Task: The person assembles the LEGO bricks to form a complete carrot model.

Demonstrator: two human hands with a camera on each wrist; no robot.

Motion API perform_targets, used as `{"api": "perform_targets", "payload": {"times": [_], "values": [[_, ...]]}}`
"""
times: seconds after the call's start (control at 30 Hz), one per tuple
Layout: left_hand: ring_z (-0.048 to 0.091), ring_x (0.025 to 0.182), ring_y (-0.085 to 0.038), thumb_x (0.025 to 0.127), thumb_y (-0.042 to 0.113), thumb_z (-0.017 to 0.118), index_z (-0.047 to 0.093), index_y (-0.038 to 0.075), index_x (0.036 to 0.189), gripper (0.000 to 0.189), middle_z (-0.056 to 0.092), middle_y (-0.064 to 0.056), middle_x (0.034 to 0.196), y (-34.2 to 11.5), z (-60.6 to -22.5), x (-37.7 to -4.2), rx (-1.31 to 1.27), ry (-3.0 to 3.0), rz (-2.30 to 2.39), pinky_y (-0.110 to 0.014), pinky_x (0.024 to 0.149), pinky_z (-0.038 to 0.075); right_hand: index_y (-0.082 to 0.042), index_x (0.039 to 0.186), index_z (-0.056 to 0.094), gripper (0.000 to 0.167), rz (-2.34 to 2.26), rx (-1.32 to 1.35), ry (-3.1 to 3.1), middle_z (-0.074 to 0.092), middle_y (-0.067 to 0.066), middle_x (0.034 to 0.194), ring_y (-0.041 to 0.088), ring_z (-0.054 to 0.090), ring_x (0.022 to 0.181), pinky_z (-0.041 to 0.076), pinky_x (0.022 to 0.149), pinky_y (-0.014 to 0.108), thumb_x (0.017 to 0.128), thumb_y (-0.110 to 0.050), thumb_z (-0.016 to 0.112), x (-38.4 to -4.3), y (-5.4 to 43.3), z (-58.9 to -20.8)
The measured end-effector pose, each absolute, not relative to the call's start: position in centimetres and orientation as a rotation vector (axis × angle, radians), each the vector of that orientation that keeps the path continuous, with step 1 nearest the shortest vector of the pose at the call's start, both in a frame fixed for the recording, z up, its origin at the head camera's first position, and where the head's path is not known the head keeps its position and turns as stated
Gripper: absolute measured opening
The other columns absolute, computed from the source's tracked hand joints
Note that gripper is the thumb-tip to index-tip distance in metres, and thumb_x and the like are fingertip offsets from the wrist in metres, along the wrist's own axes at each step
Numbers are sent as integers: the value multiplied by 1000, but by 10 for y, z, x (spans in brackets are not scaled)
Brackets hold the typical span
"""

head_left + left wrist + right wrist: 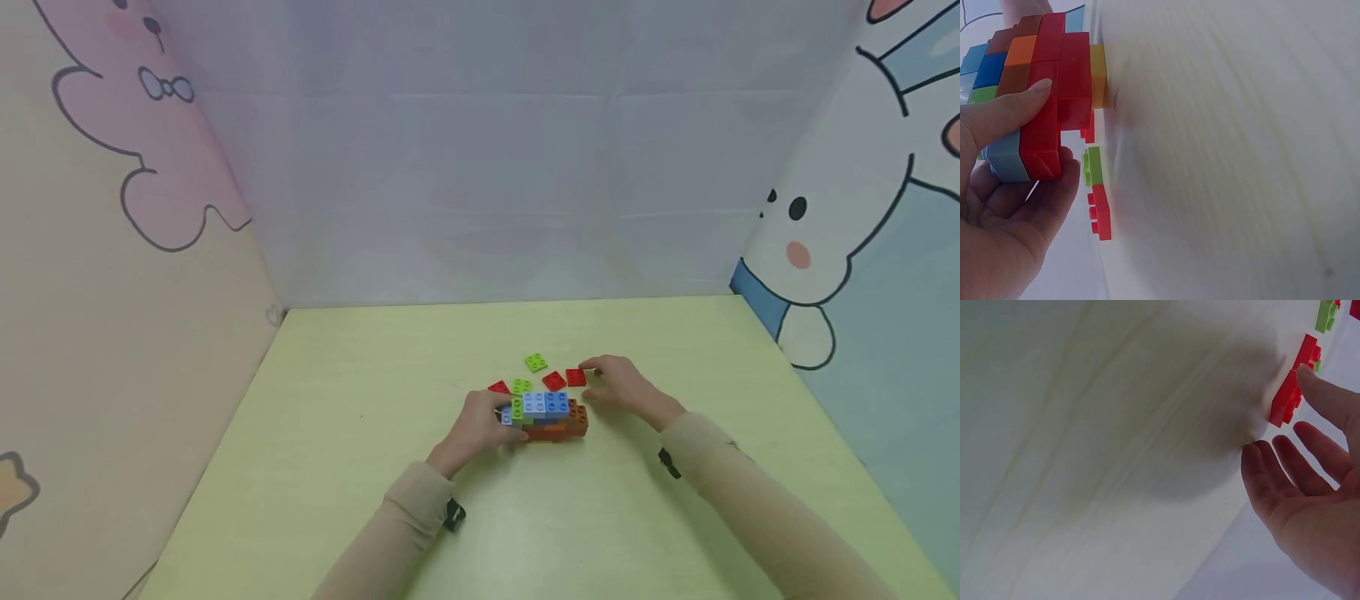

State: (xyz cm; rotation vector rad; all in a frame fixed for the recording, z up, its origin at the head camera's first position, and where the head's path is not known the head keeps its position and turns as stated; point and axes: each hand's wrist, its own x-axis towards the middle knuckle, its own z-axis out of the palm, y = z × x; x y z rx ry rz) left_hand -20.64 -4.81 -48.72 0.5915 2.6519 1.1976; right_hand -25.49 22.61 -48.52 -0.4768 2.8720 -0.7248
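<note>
My left hand (477, 423) grips the left end of a built block of toy bricks (546, 408), thumb on the near side and fingers behind. Light blue and green bricks top the block, with brown ones at its right. The left wrist view shows red bricks (1074, 81) low on it and a yellow brick (1098, 76) at its very bottom, against the tabletop. My right hand (622, 385) reaches in from the right, fingers spread and slightly bent, holding nothing. Its thumb is right by a loose red brick (1283, 400), the rightmost of the loose ones.
Behind the block lie more loose bricks: a green one (536, 362) farthest back, a red one (554, 381), another green one (522, 386) and a red one (498, 387) partly behind my left hand. The pale yellow table (337, 400) meets a white back wall (465, 192) and patterned side walls.
</note>
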Motion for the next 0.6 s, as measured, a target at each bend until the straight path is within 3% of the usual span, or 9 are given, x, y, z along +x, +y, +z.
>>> {"api": "perform_targets", "payload": {"times": [0.37, 0.6], "values": [[54, 84, -9, 68, 19, 88, 72, 10, 108, 44, 62, 8, 93, -52, -491, -212, 643, 2668, 1179, -25, 72, 47, 3, 123, 60, 49, -790, -421, 2880, 59, 20, 123, 38, 49, 117, 36, 97, 51, 81, -16, 77, -273, 213, -500], [55, 84, -9, 68, 18, 88, 71, 8, 108, 45, 62, 7, 93, -53, -497, -212, 619, 2659, 1193, -25, 72, 47, 2, 116, 65, 40, -789, -384, 2891, 62, 18, 114, 35, 52, 109, 39, 95, 51, 82, -16, 76, -273, 210, -503]]}}
